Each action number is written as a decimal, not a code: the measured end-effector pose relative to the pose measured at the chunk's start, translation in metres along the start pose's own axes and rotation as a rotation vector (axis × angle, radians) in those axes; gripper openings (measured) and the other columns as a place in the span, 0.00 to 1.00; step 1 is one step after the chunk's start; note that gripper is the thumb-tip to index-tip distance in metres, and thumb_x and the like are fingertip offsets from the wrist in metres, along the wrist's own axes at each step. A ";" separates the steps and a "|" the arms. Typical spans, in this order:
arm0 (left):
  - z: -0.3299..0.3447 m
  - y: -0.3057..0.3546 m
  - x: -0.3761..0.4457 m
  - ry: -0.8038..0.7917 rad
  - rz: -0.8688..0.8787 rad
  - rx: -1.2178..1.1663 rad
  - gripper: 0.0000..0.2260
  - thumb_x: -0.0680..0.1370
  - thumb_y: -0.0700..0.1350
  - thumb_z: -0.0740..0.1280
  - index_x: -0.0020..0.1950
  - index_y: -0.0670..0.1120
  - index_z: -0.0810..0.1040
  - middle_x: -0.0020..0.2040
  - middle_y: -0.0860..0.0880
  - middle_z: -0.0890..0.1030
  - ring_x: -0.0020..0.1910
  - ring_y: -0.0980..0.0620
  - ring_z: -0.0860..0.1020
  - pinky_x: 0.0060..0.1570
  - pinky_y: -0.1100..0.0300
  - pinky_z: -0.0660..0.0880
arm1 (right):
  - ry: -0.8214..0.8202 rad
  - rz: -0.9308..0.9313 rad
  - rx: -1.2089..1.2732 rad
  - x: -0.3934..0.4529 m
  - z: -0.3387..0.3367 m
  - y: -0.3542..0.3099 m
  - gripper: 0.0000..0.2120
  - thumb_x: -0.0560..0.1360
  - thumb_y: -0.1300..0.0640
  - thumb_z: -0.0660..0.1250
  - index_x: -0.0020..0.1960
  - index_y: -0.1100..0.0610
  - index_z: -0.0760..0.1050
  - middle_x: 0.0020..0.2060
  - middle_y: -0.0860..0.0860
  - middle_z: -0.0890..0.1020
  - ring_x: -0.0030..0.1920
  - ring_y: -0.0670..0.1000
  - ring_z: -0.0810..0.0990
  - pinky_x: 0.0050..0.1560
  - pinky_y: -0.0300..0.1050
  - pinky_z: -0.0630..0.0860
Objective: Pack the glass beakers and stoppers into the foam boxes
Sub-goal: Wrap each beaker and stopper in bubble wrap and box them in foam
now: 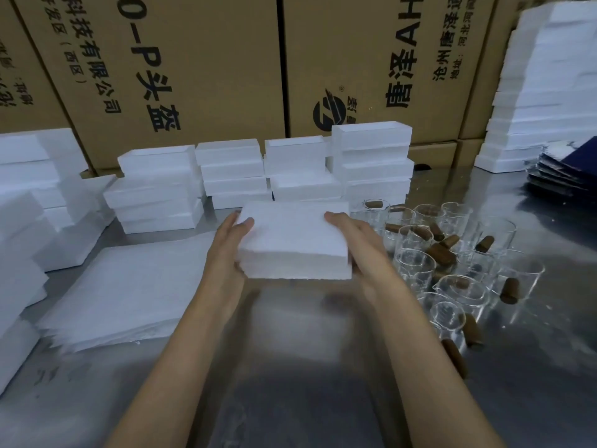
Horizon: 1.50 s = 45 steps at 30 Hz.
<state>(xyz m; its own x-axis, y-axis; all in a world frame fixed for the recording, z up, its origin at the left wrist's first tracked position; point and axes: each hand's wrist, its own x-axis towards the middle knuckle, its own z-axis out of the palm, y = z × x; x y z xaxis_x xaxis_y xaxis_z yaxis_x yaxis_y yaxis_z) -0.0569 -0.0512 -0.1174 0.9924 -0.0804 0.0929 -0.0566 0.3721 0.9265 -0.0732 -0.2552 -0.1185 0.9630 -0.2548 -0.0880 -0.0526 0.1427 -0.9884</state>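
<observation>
We hold foam box (294, 240) btwn left hand (231, 250) & right hand (353, 240), fingers curled on its ends; long axis 9-to-3; beakers (452, 253) at 3 o'clock, right hand nearer.

I hold a foam box (295, 240) above the desk (307, 367), my left grip (231, 250) on its left side, my right grip (355, 244) on its right. Beakers (458, 282) and stoppers (442, 253) crowd just right of it. Foam sheets (129, 292) lie left, box stacks (300, 169) behind, cartons (200, 66) behind those, perhaps touching.
</observation>
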 end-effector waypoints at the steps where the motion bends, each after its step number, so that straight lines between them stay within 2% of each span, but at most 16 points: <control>1: 0.005 -0.002 -0.001 -0.022 0.008 -0.029 0.24 0.80 0.50 0.66 0.76 0.51 0.68 0.70 0.49 0.76 0.67 0.47 0.75 0.70 0.44 0.69 | 0.036 -0.013 0.008 -0.001 -0.002 -0.003 0.35 0.63 0.34 0.74 0.64 0.50 0.72 0.41 0.53 0.84 0.51 0.51 0.84 0.61 0.57 0.75; 4: 0.021 -0.011 -0.007 -0.069 0.038 -0.080 0.17 0.82 0.49 0.62 0.71 0.49 0.72 0.64 0.51 0.81 0.64 0.52 0.78 0.68 0.50 0.71 | 0.115 -0.045 0.012 0.000 -0.011 -0.016 0.37 0.65 0.34 0.72 0.66 0.54 0.68 0.24 0.46 0.76 0.36 0.42 0.81 0.45 0.47 0.72; 5: 0.027 -0.015 -0.008 -0.074 0.039 -0.099 0.16 0.82 0.49 0.61 0.69 0.50 0.74 0.62 0.52 0.82 0.62 0.53 0.79 0.66 0.52 0.72 | 0.128 -0.053 0.015 -0.002 -0.016 -0.023 0.38 0.65 0.34 0.73 0.66 0.53 0.68 0.25 0.45 0.78 0.39 0.44 0.80 0.44 0.47 0.72; 9: 0.045 -0.029 -0.003 -0.048 -0.011 -0.121 0.17 0.82 0.51 0.58 0.70 0.52 0.73 0.64 0.52 0.76 0.66 0.51 0.73 0.66 0.50 0.69 | 0.142 -0.072 0.004 -0.003 -0.043 -0.057 0.37 0.63 0.34 0.74 0.65 0.52 0.70 0.52 0.52 0.83 0.51 0.53 0.81 0.50 0.51 0.80; 10: 0.049 -0.033 -0.001 -0.055 -0.019 -0.079 0.17 0.82 0.51 0.58 0.71 0.53 0.71 0.67 0.52 0.74 0.68 0.52 0.71 0.66 0.50 0.69 | 0.153 -0.081 0.005 -0.001 -0.054 -0.066 0.35 0.64 0.35 0.74 0.64 0.53 0.72 0.54 0.55 0.83 0.52 0.54 0.82 0.50 0.51 0.82; 13: 0.060 -0.048 0.005 -0.063 -0.007 0.094 0.14 0.82 0.47 0.61 0.68 0.56 0.73 0.68 0.52 0.74 0.69 0.54 0.71 0.63 0.55 0.70 | 0.213 -0.116 0.043 0.006 -0.093 -0.093 0.27 0.68 0.38 0.72 0.60 0.54 0.76 0.53 0.54 0.83 0.49 0.54 0.83 0.36 0.46 0.82; 16: 0.070 -0.064 0.010 -0.017 -0.014 0.233 0.13 0.79 0.48 0.66 0.64 0.56 0.76 0.68 0.52 0.75 0.68 0.55 0.72 0.68 0.54 0.69 | 0.298 -0.128 0.094 0.026 -0.137 -0.109 0.28 0.67 0.37 0.70 0.58 0.55 0.75 0.59 0.58 0.80 0.54 0.58 0.82 0.54 0.59 0.81; 18: 0.078 -0.073 0.018 0.030 -0.018 0.313 0.14 0.80 0.47 0.66 0.66 0.53 0.76 0.67 0.52 0.75 0.66 0.54 0.73 0.69 0.55 0.68 | 0.406 -0.099 0.078 0.043 -0.161 -0.118 0.30 0.64 0.34 0.69 0.55 0.54 0.71 0.62 0.58 0.76 0.59 0.60 0.78 0.61 0.62 0.77; 22: 0.096 -0.083 0.038 0.098 0.018 0.445 0.12 0.80 0.46 0.65 0.63 0.51 0.76 0.62 0.52 0.78 0.59 0.54 0.76 0.53 0.64 0.71 | 0.592 -0.034 0.195 0.084 -0.195 -0.121 0.41 0.66 0.37 0.71 0.70 0.54 0.58 0.58 0.55 0.72 0.61 0.58 0.77 0.62 0.61 0.77; 27: 0.111 -0.094 0.071 0.198 0.032 0.526 0.12 0.79 0.45 0.66 0.62 0.46 0.78 0.63 0.48 0.79 0.65 0.48 0.75 0.67 0.52 0.70 | 0.776 0.035 0.190 0.139 -0.224 -0.109 0.48 0.64 0.35 0.72 0.73 0.56 0.54 0.67 0.56 0.69 0.65 0.60 0.72 0.67 0.56 0.71; 33: 0.108 -0.105 0.102 0.214 0.044 0.591 0.10 0.78 0.48 0.67 0.59 0.50 0.78 0.60 0.51 0.80 0.62 0.50 0.77 0.63 0.53 0.73 | 0.743 0.068 0.112 0.191 -0.252 -0.098 0.54 0.64 0.39 0.77 0.78 0.55 0.49 0.70 0.56 0.69 0.64 0.60 0.76 0.60 0.61 0.77; 35: 0.105 -0.109 0.107 0.210 0.053 0.607 0.10 0.78 0.48 0.67 0.59 0.52 0.78 0.59 0.53 0.80 0.61 0.50 0.77 0.63 0.52 0.73 | 0.644 0.129 0.119 0.205 -0.258 -0.089 0.46 0.66 0.39 0.76 0.75 0.53 0.58 0.65 0.55 0.76 0.56 0.57 0.81 0.44 0.56 0.82; 37: 0.102 -0.113 0.110 0.192 0.054 0.647 0.11 0.78 0.49 0.66 0.60 0.53 0.76 0.60 0.55 0.79 0.60 0.53 0.77 0.63 0.51 0.73 | 0.595 0.169 0.036 0.214 -0.259 -0.083 0.36 0.70 0.36 0.72 0.70 0.52 0.65 0.55 0.53 0.80 0.45 0.55 0.82 0.28 0.48 0.80; 38: 0.101 -0.115 0.111 0.178 0.053 0.662 0.12 0.78 0.49 0.66 0.61 0.54 0.76 0.61 0.56 0.79 0.58 0.56 0.77 0.63 0.52 0.73 | 0.588 0.203 -0.019 0.217 -0.258 -0.082 0.36 0.71 0.32 0.69 0.70 0.52 0.66 0.54 0.53 0.79 0.43 0.54 0.81 0.29 0.47 0.80; 41: 0.101 -0.119 0.115 0.141 0.058 0.693 0.13 0.78 0.48 0.66 0.62 0.55 0.75 0.61 0.58 0.77 0.53 0.70 0.72 0.57 0.58 0.70 | 0.580 0.294 -0.233 0.226 -0.251 -0.082 0.44 0.70 0.24 0.58 0.72 0.56 0.63 0.56 0.57 0.76 0.49 0.59 0.78 0.48 0.54 0.79; 45: 0.101 -0.122 0.116 0.118 0.063 0.719 0.14 0.78 0.48 0.66 0.63 0.56 0.74 0.60 0.59 0.76 0.51 0.73 0.70 0.55 0.61 0.67 | 0.530 0.326 -0.458 0.225 -0.243 -0.087 0.45 0.73 0.24 0.51 0.76 0.57 0.61 0.67 0.60 0.71 0.58 0.62 0.76 0.52 0.56 0.76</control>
<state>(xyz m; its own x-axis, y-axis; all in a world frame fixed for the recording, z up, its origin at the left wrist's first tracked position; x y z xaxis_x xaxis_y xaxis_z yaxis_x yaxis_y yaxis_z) 0.0540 -0.1989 -0.1829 0.9877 0.0365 0.1518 -0.1315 -0.3293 0.9350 0.0843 -0.5570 -0.0828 0.6310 -0.7081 -0.3170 -0.5270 -0.0914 -0.8449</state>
